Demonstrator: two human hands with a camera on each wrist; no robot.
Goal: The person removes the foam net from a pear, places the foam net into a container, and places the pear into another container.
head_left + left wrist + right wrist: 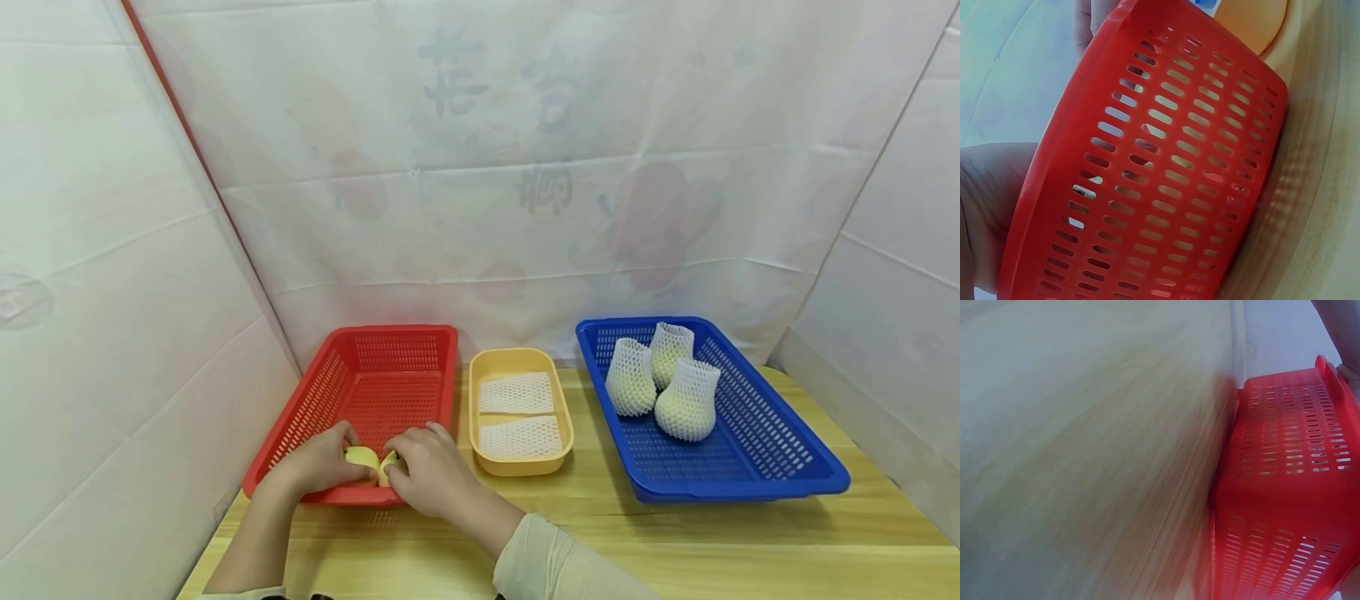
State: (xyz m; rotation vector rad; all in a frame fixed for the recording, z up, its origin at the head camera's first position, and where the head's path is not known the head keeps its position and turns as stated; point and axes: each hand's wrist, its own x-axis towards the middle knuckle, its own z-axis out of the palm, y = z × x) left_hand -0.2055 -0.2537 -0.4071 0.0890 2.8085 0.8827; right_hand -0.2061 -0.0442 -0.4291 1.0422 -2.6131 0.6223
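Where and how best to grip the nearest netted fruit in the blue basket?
Probably around the lower body of the netted fruit, from above and the right: the net bulges there, its top narrows, and the left netted fruit and rear one crowd its left and back.

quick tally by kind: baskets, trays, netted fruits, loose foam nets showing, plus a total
Baskets: 2 (red basket, blue basket)
Trays: 1 (yellow tray)
Netted fruits: 3
Loose foam nets showing: 2
Total: 8
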